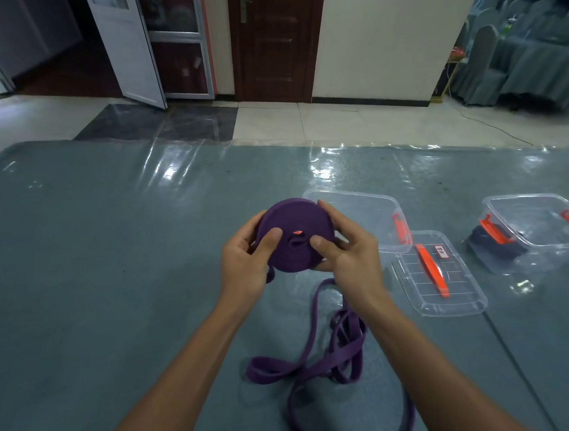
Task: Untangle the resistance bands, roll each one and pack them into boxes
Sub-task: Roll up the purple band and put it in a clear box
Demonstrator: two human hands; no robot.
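Observation:
A purple resistance band is wound into a flat round roll (294,221), held up above the table between both hands. My left hand (246,263) grips its left edge with the thumb on the face. My right hand (348,247) grips the right edge, thumb near the centre hole. The unrolled rest of the purple band (326,356) trails down from the roll and lies in tangled loops on the table in front of me. An open clear plastic box (375,207) stands just behind the roll, its lid (443,280) with an orange handle lying to the right.
A second clear box (545,223) with orange latches stands at the far right, with a dark rolled band (495,241) seen at its left side. The table (107,248) has a grey cloth under clear plastic. Doors and covered chairs stand beyond it.

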